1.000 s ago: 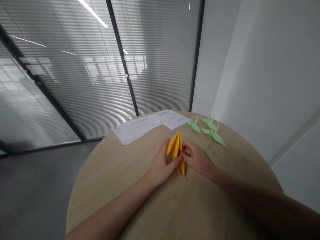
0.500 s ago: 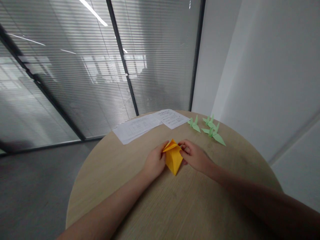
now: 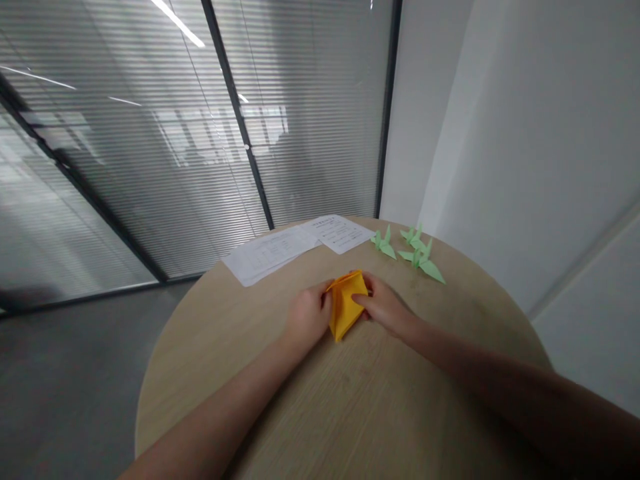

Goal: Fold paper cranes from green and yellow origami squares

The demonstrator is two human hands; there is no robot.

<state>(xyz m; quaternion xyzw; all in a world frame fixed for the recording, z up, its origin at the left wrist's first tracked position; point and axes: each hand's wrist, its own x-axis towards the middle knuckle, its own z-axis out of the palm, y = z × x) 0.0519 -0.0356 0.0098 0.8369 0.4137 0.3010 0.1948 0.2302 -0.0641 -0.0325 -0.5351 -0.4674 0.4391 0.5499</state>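
Note:
A folded piece of yellow-orange origami paper [image 3: 346, 308] is held between both hands over the middle of the table, its pointed end toward me. My left hand [image 3: 309, 312] grips its left edge, thumb and fingers closed. On the right edge, my right hand [image 3: 383, 305] pinches the paper, with the thumb lying across its front and the other fingers partly hidden behind. The upper edge of the paper shows folded layers.
Three light green paper cranes [image 3: 423, 260] stand at the back right of the round wooden table [image 3: 200, 363]. Printed white sheets [image 3: 275, 252] lie overlapping at the back left. Behind the table are a glass partition with blinds [image 3: 320, 147] and a white wall [image 3: 540, 147].
The yellow paper has turned, its lower point swinging to the left. My right thumb has moved onto its front face. The whole view has shifted slightly.

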